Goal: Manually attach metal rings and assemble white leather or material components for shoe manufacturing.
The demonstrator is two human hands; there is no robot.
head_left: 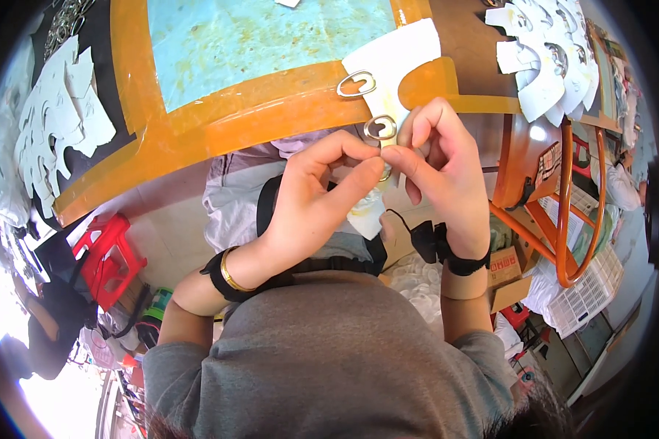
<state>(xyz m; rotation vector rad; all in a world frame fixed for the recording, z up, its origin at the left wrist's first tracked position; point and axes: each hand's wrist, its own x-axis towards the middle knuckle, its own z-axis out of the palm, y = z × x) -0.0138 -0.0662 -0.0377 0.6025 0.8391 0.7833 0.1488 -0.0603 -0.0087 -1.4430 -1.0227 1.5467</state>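
Note:
A white cut piece, like a shoe-upper part with strap ends, lies over the near edge of the table. Its narrow part hangs down between my hands. Two oval silver buckles sit along it, and a third metal edge shows partly hidden below my fingertips. My left hand pinches the narrow strap from the left with thumb and forefinger. From the other side my right hand pinches the same strap, its thumb almost touching the left fingertips. Black bands circle both wrists.
The tabletop carries a light blue sheet bordered by orange tape. White cut pieces are piled at left and at right. Metal buckles lie far left. Below stand a red stool and an orange-framed chair.

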